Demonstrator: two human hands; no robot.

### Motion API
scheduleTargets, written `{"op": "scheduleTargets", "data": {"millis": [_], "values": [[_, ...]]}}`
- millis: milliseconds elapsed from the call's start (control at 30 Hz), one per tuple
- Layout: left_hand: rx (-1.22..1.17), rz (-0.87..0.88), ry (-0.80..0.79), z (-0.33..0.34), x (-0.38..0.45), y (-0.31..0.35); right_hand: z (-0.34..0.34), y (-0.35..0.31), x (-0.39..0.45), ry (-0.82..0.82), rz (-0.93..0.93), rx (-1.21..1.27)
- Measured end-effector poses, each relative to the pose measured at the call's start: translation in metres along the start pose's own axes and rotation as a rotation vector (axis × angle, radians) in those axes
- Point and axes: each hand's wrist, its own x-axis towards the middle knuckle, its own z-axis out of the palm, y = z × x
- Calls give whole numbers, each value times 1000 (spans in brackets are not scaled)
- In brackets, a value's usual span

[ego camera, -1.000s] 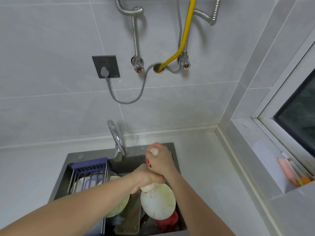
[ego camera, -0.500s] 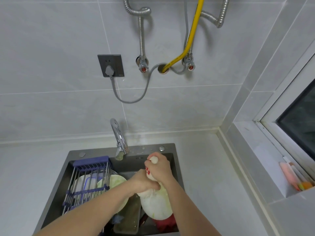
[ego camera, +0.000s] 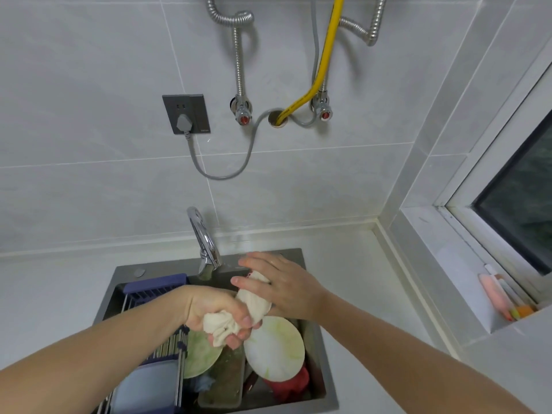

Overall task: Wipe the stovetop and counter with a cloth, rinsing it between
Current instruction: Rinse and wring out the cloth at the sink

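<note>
twisted cream cotton cloth (ego camera: 239, 313) held over the dark steel sink (ego camera: 313, 354), slanting from the tightly gripping left hand (ego camera: 209, 312) up-right to the straight-fingered right hand (ego camera: 283, 286) pressing its upper end.

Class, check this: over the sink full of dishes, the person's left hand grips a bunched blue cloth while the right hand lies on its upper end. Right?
One detail is wrong: in the head view the cloth is cream-white, not blue. The left hand does grip it over the sink, with the right hand on its upper end.

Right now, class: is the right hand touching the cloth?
Touching. The head view shows the right hand with straight fingers lying on the cloth, which the left hand grips.
</note>
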Motion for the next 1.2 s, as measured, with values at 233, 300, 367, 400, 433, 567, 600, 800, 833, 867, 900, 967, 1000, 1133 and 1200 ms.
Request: {"op": "scheduleTargets", "data": {"millis": [233,300,367,400,433,567,600,800,833,867,900,967,1000,1133,1200], "values": [[66,-1,5,7,-2,15,-11,16,24,-61,-129,-122],[121,6,51,10,-7,23,-17,20,32,-87,-134,-151],[171,16,124,16,-10,28,-22,21,35,-58,-140,-202],[182,21,173,17,-10,28,-23,21,37,-56,-140,-213],[189,24,226,18,-9,26,-22,21,37,-81,-137,-222],[229,40,476,20,7,15,-7,19,31,-276,-91,-213],[247,39,553,20,14,12,-3,19,29,-319,-58,-207],[209,21,833,14,38,-4,17,13,27,-486,101,-215],[189,26,852,15,41,-6,19,11,27,-517,123,-203],[162,34,871,15,44,-7,20,11,28,-542,143,-195],[137,40,888,16,45,-8,21,11,29,-569,161,-188],[101,52,904,16,49,-11,22,11,27,-598,195,-164],[97,61,920,15,51,-12,24,11,25,-585,208,-155],[165,124,1066,15,57,-5,21,20,20,-385,235,-154],[254,136,1154,11,53,1,13,21,16,-284,288,-93]]}}
